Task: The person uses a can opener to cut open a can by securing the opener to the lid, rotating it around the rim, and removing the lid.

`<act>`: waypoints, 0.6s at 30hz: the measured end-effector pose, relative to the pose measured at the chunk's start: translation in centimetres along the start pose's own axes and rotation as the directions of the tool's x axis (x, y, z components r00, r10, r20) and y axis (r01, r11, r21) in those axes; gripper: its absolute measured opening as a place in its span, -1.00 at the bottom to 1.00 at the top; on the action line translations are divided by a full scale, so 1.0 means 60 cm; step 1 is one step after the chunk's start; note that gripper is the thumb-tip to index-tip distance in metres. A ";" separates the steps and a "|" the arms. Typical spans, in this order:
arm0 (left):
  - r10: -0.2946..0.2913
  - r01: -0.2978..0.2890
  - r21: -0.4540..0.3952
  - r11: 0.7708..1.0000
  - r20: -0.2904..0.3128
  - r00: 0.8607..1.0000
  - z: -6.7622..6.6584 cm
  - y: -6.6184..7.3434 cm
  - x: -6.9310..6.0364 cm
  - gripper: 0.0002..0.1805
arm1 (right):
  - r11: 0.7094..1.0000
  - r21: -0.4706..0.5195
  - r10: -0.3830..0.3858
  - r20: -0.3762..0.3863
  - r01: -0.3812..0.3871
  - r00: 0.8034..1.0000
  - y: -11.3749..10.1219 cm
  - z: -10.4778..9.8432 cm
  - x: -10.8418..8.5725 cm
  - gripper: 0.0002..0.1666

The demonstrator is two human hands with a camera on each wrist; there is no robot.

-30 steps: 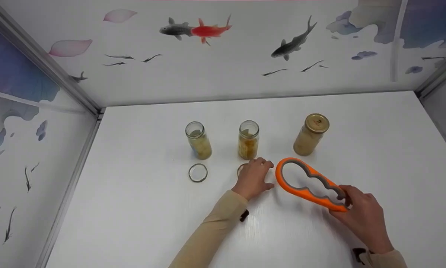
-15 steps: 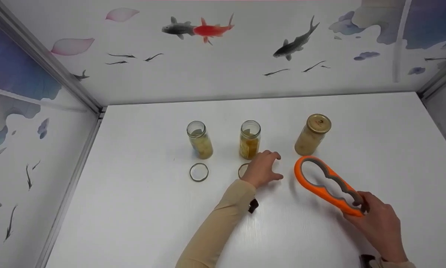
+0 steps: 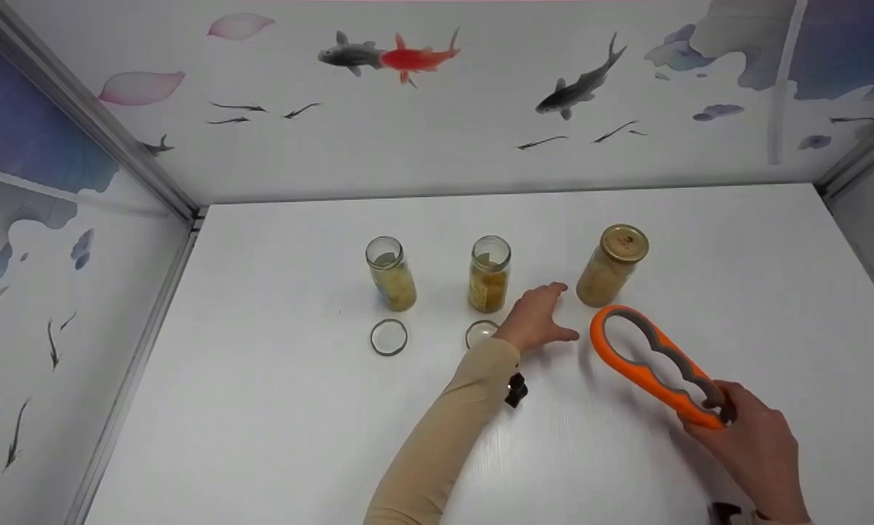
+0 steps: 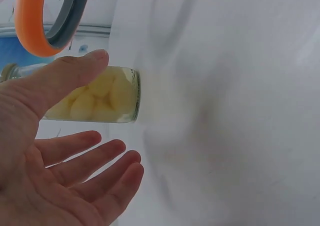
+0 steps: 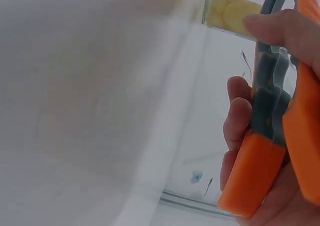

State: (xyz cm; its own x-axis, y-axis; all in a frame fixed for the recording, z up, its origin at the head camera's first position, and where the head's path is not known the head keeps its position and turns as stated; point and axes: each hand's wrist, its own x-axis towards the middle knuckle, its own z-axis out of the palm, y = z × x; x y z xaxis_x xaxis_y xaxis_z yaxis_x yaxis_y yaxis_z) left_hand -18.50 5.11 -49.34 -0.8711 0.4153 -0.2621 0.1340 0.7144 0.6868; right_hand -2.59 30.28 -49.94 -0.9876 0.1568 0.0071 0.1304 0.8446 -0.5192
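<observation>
My left hand [image 3: 535, 321] is spread, thumb apart from the fingers, just short of a closed glass jar [image 3: 601, 277] with a gold lid. Pale round pieces show inside that jar [image 4: 105, 98] in the left wrist view, behind my thumb; the hand does not visibly touch it. My right hand [image 3: 754, 441] grips one end of an orange and grey jar opener [image 3: 645, 375], whose wide loop points toward the closed jar. In the right wrist view the fingers curl round the opener's orange handle [image 5: 255, 176].
Two lidless glass jars stand to the left, one with pale contents [image 3: 393, 284] and one with orange contents [image 3: 489, 288]. A lid [image 3: 389, 337] lies before the first. Another lid [image 3: 478, 334], partly behind my left hand, lies before the second. Walls bound the white table [image 3: 262, 408].
My left hand has moved right toward the closed jar, uncovering more of the nearer lid. My right hand has shifted right and slightly nearer me with the jar opener.
</observation>
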 end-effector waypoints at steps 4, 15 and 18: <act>0.018 -0.018 -0.085 0.996 0.005 1.000 0.005 0.000 0.015 -0.11 | 1.000 -0.009 0.006 -0.008 -0.006 1.000 -0.001 -0.005 -0.002 -0.41; 0.071 -0.074 -0.237 0.969 -0.020 0.997 0.028 0.002 0.053 0.07 | 0.997 -0.046 0.066 0.020 -0.065 0.998 -0.016 -0.024 -0.005 -0.37; 0.104 -0.114 -0.277 0.954 -0.051 0.993 0.035 0.006 0.063 0.08 | 0.997 -0.052 0.058 -0.001 -0.058 0.998 -0.022 -0.026 -0.008 -0.37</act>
State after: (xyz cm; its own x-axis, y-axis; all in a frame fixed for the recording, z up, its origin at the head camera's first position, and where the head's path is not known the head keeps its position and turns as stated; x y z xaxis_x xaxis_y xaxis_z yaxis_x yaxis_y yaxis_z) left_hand -20.79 8.09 -51.51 -0.8754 0.4582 -0.1543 0.0964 0.4781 0.8730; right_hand -2.17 29.90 -47.92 -0.9782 0.2063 -0.0227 0.1923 0.8595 -0.4736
